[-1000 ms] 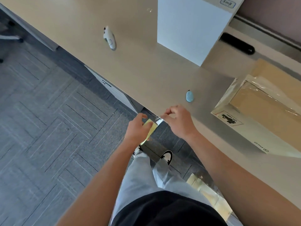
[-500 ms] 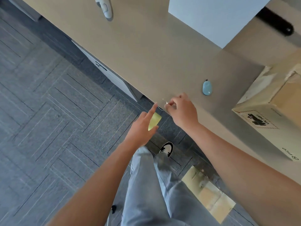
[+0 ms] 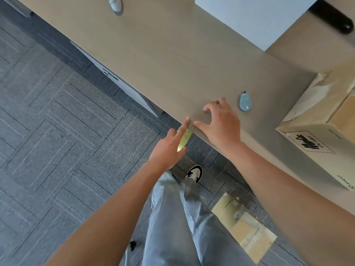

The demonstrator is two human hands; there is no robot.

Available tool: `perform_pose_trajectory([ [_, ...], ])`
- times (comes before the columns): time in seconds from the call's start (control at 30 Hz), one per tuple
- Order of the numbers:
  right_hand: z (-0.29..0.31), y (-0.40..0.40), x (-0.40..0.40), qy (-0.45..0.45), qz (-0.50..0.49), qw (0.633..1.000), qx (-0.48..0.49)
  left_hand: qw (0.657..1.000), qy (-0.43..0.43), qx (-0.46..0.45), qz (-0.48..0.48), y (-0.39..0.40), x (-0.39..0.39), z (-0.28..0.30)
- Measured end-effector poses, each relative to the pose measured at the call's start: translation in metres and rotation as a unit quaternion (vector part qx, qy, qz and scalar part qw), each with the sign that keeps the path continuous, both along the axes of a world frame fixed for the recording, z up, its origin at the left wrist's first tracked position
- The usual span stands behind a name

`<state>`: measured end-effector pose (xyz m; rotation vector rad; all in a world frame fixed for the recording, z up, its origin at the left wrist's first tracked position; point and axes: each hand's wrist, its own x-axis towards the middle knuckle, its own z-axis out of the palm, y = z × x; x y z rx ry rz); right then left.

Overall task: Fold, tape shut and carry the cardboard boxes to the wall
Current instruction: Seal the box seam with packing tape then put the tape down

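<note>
At the beige table [image 3: 172, 60] edge, the right hand [image 3: 221, 124] presses spread fingers, the left hand [image 3: 169, 148] pinches yellowish tape [image 3: 184, 140]; pull it taut toward the tan cardboard box [image 3: 326, 127], right of both.

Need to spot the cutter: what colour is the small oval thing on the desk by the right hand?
Light blue, seen in the head view: small oval thing.
</note>
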<state>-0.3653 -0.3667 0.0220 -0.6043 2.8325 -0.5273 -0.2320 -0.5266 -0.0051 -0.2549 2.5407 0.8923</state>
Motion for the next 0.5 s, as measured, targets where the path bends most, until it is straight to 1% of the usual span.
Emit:
perform_pose_trajectory([
  [0.13, -0.004, 0.007, -0.006, -0.025, 0.023, 0.999, -0.033, 1.0, -0.022, -0.015, -0.003, 0.004, -0.004, -0.001],
  [0.3, -0.003, 0.021, -0.015, -0.025, 0.005, 0.999, -0.046, 0.999, -0.026, -0.016, 0.013, 0.01, -0.006, 0.0],
  [0.4, 0.0, 0.023, -0.016, -0.023, -0.009, 0.999, -0.034, 0.999, -0.022, -0.017, 0.02, 0.013, -0.004, 0.001],
  [0.5, 0.004, 0.02, -0.006, -0.001, -0.013, 1.0, -0.022, 0.999, -0.023, -0.02, 0.027, 0.015, -0.005, 0.003],
])
